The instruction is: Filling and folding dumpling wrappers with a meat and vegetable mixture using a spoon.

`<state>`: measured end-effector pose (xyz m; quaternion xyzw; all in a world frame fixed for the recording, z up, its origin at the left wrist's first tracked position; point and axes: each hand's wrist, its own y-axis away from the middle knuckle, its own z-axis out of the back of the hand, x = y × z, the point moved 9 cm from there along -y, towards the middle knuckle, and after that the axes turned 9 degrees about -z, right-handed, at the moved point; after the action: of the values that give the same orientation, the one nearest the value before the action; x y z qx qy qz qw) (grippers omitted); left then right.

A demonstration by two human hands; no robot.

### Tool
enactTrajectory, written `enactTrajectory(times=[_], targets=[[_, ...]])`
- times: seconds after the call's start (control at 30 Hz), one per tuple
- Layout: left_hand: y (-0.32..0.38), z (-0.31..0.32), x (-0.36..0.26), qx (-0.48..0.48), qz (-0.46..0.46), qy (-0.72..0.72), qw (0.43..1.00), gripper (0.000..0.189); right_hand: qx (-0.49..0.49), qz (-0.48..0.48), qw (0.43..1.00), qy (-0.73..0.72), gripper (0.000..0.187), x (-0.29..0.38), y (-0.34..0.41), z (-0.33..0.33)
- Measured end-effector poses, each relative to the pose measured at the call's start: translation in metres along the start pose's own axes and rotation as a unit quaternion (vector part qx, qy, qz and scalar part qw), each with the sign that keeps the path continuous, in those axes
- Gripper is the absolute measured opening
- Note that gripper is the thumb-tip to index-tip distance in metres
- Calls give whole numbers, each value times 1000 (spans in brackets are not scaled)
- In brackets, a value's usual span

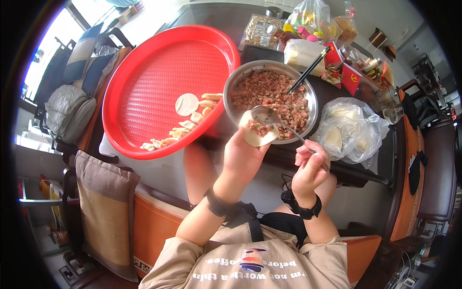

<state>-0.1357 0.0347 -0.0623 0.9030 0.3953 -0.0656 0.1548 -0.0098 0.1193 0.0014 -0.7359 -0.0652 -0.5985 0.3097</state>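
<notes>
On the fingers of my left hand (242, 156) rests a round dumpling wrapper (257, 138) with minced meat filling on it. My right hand (312, 166) grips the handle of a metal spoon (265, 115), whose bowl is over the wrapper and the filling. Just beyond both hands stands a steel bowl (229, 102) of minced meat filling (263, 86); black chopsticks (309, 70) lean in it. To the left is a large red plastic tray (155, 79). Several folded dumplings (180, 130) line its near right side, beside a flat wrapper (187, 104).
A clear plastic bag (355, 126) holding wrappers lies right of the bowl on the dark table (213, 12). Behind stand a tissue pack (303, 56), a bag of peanuts (260, 30) and small red flags (350, 78). A cushioned wooden chair (104, 213) is at my left.
</notes>
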Motion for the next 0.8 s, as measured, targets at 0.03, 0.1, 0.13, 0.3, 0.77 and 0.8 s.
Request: enactTrajectory(times=[0.03, 0.1, 0.13, 0.3, 0.77, 0.8], targets=[[0, 2, 0, -5, 3, -7, 1000, 39, 1, 0, 1000, 0, 33, 0, -1, 1], [0, 4, -1, -12, 3, -6, 1000, 39, -35, 60, 997, 18, 34, 13, -2, 10], [0, 5, -1, -20, 3, -5, 1000, 39, -38, 82, 995, 44, 33, 18, -4, 11], [1, 7, -2, -17, 4, -9, 1000, 39, -3, 94, 989, 113, 29, 20, 0, 8], [3, 6, -1, -13, 16, -28, 999, 38, 79, 189, 958, 198, 21, 36, 21, -13], [4, 5, 0, -14, 23, -27, 999, 38, 95, 173, 961, 193, 21, 34, 18, -16]])
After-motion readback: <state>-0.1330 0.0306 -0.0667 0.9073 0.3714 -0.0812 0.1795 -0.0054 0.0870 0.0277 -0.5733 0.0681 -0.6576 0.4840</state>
